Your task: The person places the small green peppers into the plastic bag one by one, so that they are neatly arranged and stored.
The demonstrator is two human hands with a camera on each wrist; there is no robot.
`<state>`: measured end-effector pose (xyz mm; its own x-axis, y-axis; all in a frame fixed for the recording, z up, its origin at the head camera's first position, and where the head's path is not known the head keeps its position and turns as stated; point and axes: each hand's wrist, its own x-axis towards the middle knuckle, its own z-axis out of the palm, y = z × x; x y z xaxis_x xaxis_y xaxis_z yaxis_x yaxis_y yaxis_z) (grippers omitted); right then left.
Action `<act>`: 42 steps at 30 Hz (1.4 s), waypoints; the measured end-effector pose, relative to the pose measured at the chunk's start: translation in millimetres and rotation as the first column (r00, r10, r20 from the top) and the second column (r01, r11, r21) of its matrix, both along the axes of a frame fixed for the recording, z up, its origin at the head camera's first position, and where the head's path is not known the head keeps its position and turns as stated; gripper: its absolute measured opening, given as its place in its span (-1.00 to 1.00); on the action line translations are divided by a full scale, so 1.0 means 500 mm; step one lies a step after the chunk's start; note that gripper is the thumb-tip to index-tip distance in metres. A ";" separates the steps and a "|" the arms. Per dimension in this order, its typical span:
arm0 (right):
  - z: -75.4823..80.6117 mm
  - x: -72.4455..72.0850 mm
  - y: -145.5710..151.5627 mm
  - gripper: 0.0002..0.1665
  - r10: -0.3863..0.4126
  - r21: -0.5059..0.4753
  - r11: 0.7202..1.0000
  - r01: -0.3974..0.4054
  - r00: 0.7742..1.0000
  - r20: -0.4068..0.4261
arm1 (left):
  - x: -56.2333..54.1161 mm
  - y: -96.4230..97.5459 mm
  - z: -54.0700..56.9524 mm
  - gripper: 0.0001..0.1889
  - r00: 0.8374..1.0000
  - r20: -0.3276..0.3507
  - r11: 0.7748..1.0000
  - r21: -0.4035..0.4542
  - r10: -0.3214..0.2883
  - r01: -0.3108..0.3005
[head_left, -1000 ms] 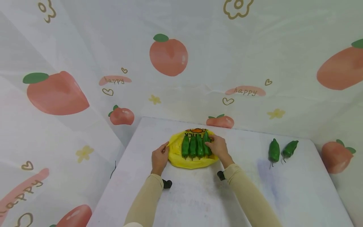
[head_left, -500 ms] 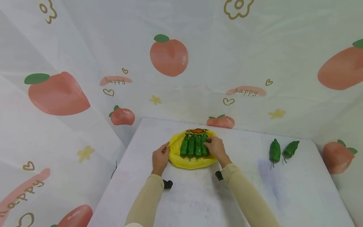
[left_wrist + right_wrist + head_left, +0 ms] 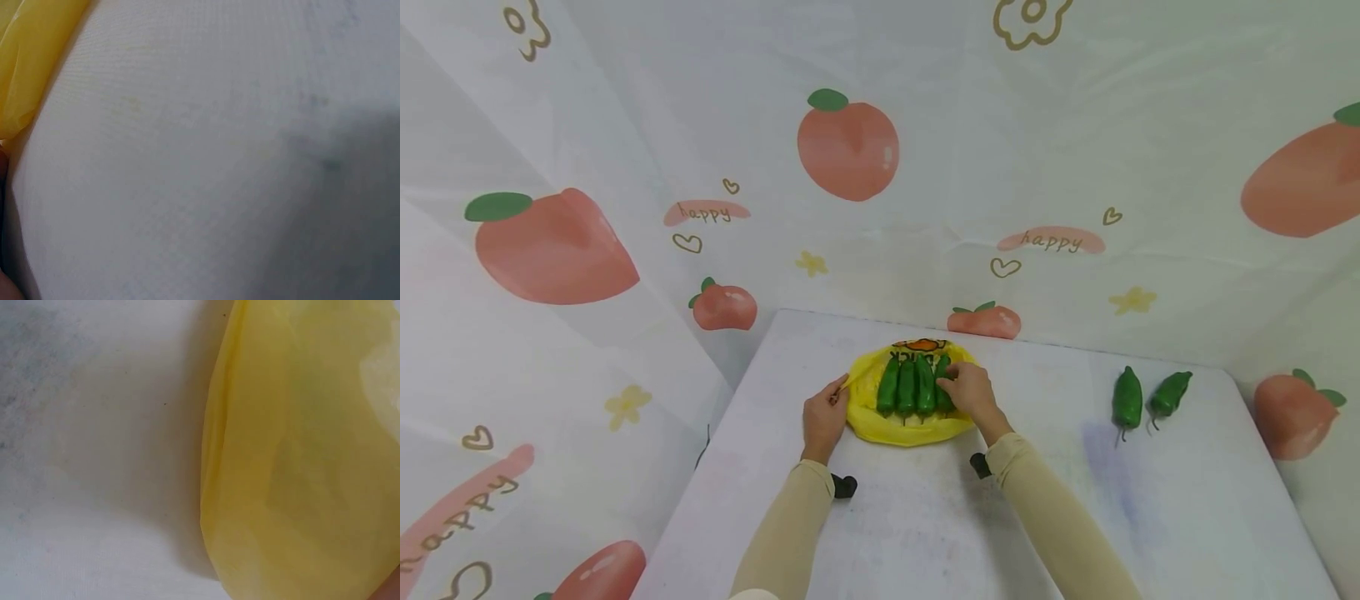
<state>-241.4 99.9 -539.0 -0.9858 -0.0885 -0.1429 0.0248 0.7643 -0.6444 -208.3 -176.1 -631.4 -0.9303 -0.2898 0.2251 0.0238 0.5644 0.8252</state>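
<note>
From my seat, I see the left hand (image 3: 824,421) pinching the near-side edge of a yellow bag (image 3: 887,432), thumb and fingers closed on the film. The bag lies on the table (image 3: 925,517), mouth spread, just right of those fingers. Within its rim sit three peppers (image 3: 907,392) side by side, stems toward the wearer, and next to them, at the right hand (image 3: 973,390), the end pepper (image 3: 945,403). The right thumb lies across that one with the other fingers bent beside it; I cannot tell whether they grip or merely touch. Two loose peppers (image 3: 1127,400) rest well to the right of the right fingers.

I'd judge the peppers light, firm-skinned and glossy enough to slip or roll, with stems that could snap, so I favour a gentle hold around the thick middle. The bag looks thin and floppy; it should give under any pull, so I'd take a gathered fold of the rim.
</note>
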 end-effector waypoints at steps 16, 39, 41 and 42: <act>-0.006 0.007 0.012 -0.46 0.109 0.034 0.994 -0.104 0.964 -0.242 | -0.001 -0.001 -0.005 -0.70 1.000 0.013 1.000 0.004 0.012 -0.012; -0.013 0.013 0.071 0.06 0.219 0.450 0.890 -0.075 0.935 -0.278 | 0.005 0.002 0.006 -0.70 1.000 -0.015 1.000 0.000 0.012 -0.012; -0.013 0.014 0.078 0.08 0.213 0.450 0.890 -0.071 0.938 -0.275 | 0.005 0.001 0.009 -0.70 1.000 -0.012 1.000 0.006 0.007 -0.007; -0.014 0.014 0.081 0.09 0.211 0.450 0.890 -0.069 0.939 -0.273 | 0.004 0.001 0.010 -0.69 1.000 -0.005 1.000 0.008 0.005 -0.005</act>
<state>-234.3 140.6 -546.1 -0.9675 -0.2288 0.1076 -0.2471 0.9459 -0.2104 -206.2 -175.5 -626.5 -0.9277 -0.2961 0.2274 0.0252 0.5580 0.8294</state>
